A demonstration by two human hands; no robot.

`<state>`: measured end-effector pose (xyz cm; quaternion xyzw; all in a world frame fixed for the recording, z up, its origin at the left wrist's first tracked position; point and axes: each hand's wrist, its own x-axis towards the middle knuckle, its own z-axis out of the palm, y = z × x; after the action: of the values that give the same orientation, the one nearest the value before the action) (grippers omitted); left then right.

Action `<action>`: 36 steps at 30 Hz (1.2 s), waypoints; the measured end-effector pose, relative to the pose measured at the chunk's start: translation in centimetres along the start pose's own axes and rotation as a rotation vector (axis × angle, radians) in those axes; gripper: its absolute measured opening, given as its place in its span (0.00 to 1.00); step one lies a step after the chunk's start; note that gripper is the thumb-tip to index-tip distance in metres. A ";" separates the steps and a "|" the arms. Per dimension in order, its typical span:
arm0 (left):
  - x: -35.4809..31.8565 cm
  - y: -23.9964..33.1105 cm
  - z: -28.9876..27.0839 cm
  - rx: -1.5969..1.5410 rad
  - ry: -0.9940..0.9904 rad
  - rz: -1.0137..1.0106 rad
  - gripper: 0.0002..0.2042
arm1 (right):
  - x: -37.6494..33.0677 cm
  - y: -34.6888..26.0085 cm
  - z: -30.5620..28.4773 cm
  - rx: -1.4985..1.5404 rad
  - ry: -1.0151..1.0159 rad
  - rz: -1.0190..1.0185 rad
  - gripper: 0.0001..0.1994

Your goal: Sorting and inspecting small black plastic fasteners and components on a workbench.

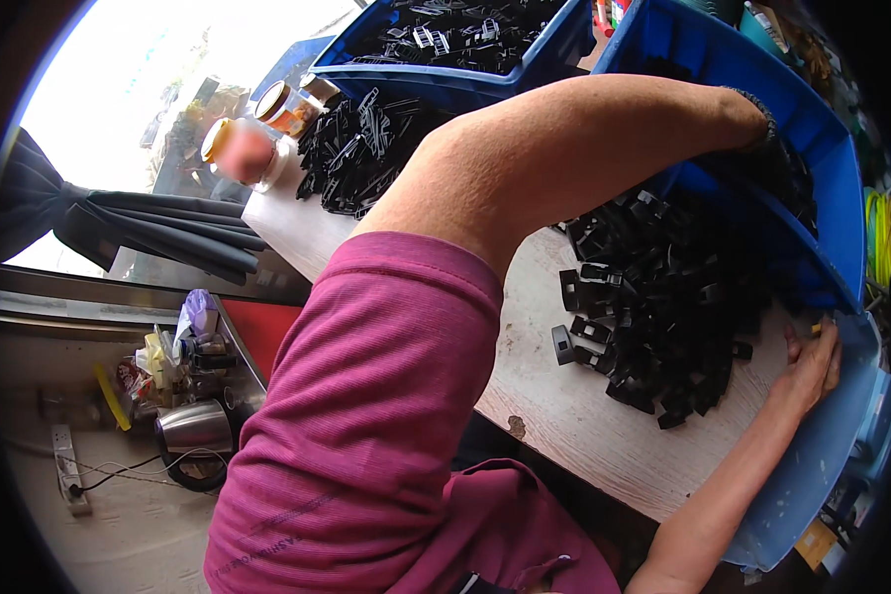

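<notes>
My left arm reaches across the table to a deep blue bin [830, 148] at the right. My left hand [777, 163], dark as if gloved, is inside the bin; its fingers are lost in shadow against black parts there. The bin leans with its low side by a heap of black plastic clip-like parts [678, 297] on the table. My bare right hand [810, 364] is at the bin's lower corner, fingers bent against its edge, with a small yellow spot by the fingertips. Just beside that hand stands a light blue bin [812, 475].
Another blue bin [445, 84] full of black parts stands at the far side, with a pile of slim black parts [356, 148] before it. Two lidded jars [285, 107] stand near the window. A metal kettle [193, 429] and a power strip [70, 470] are at the left.
</notes>
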<state>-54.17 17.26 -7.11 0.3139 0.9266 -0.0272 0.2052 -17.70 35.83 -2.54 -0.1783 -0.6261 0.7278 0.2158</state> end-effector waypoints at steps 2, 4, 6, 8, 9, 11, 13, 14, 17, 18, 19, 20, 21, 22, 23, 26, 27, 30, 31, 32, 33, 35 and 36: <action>-1.1 -0.9 -0.6 -0.003 0.017 -0.031 0.30 | -0.2 0.0 0.8 0.034 0.044 0.020 0.12; 0.2 4.6 1.4 -0.052 0.048 0.088 0.30 | 1.4 0.4 -2.7 -0.040 0.098 0.003 0.11; -2.1 2.6 0.3 -0.056 0.079 0.037 0.30 | 0.7 0.2 -1.1 -0.007 0.014 0.015 0.11; -2.7 3.7 0.6 -0.079 0.107 0.053 0.29 | 0.9 0.4 -1.1 -0.003 0.072 0.025 0.12; -3.4 3.6 0.2 -0.084 0.125 0.042 0.29 | 0.5 0.2 -0.8 0.004 0.062 0.027 0.12; -4.3 3.4 -0.7 -0.095 0.161 0.027 0.29 | -0.2 -0.2 -0.2 -0.018 -0.018 -0.021 0.12; -4.8 4.1 -0.8 -0.118 0.194 0.037 0.28 | 0.0 -0.2 -0.3 -0.021 0.028 0.000 0.12; -4.9 4.4 -1.0 -0.129 0.210 0.043 0.28 | 0.2 -0.2 -0.4 -0.021 0.073 0.020 0.12; -5.8 4.5 -2.1 -0.154 0.263 0.051 0.27 | 0.1 0.0 -0.7 -0.030 -0.002 -0.019 0.11; -6.0 4.7 -2.6 -0.163 0.280 0.056 0.27 | 0.3 0.1 -0.9 -0.032 0.002 -0.020 0.11; -6.3 4.9 -3.1 -0.171 0.297 0.060 0.27 | 0.5 0.1 -1.0 -0.021 0.036 0.000 0.12; -6.8 5.0 -3.2 -0.177 0.315 0.061 0.27 | 0.7 0.2 -1.0 -0.007 0.068 0.020 0.12; -6.9 6.0 -3.1 -0.195 0.330 0.082 0.27 | 1.1 0.6 -1.9 -0.021 0.084 0.017 0.12; -9.0 3.3 -4.0 -0.182 0.363 0.023 0.26 | 0.5 0.4 -0.1 0.011 0.008 0.003 0.11; -11.3 0.9 -6.2 -0.166 0.396 -0.043 0.26 | -0.3 0.1 2.1 0.047 -0.075 -0.010 0.11; -13.3 7.1 -4.0 -0.239 0.428 0.076 0.26 | 0.1 -0.2 -0.5 -0.033 0.091 0.021 0.11; -15.0 6.6 -5.0 -0.235 0.454 0.057 0.25 | 0.0 -0.2 -0.1 -0.017 0.072 0.019 0.11; -21.8 9.8 -5.0 -0.269 0.509 0.114 0.25 | 0.6 0.0 -1.9 -0.032 0.056 -0.020 0.11; -23.7 9.6 -5.7 -0.265 0.534 0.096 0.25 | 0.1 -0.6 -0.8 -0.014 0.064 0.003 0.12; -25.8 9.4 -6.0 -0.272 0.553 0.095 0.24 | -0.1 -0.8 -0.5 -0.010 0.089 0.028 0.12; -27.2 9.4 -6.2 -0.275 0.572 0.080 0.24 | -0.2 -0.6 0.0 -0.003 0.074 0.032 0.12; -33.1 11.4 -8.8 -0.457 0.428 0.046 0.24 | 0.0 -0.1 0.0 -0.003 0.040 0.001 0.11; -36.1 11.8 -9.6 -0.633 0.284 0.005 0.25 | -0.3 -0.4 0.5 0.005 0.032 0.003 0.11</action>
<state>-24.74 7.82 16.97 0.2375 0.9076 0.3062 0.1617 -17.68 35.33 -2.07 -0.1905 -0.6204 0.7267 0.2251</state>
